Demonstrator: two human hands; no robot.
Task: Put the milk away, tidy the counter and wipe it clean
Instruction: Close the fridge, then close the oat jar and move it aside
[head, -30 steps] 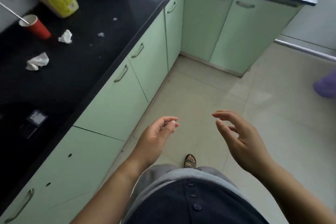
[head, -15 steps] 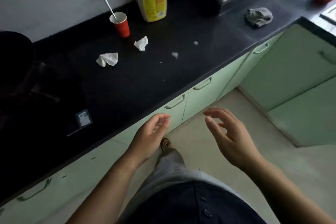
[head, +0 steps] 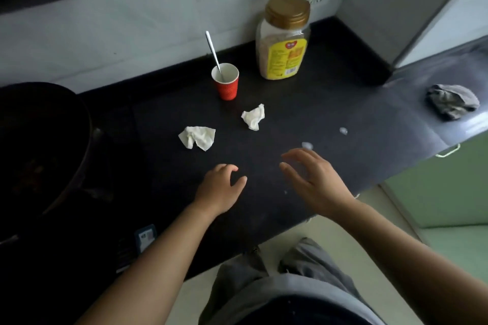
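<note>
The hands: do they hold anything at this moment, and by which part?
Nothing is held. The left hand and the right hand are both open and empty above the black counter.

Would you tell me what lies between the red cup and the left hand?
In the head view, two crumpled tissues lie between the red cup and the left hand.

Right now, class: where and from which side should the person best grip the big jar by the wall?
Probably around the jar's clear shoulder, just below its gold lid, coming from the front: it stands upright against the wall, nothing blocks its near face, and the right hand is open and empty.
</note>
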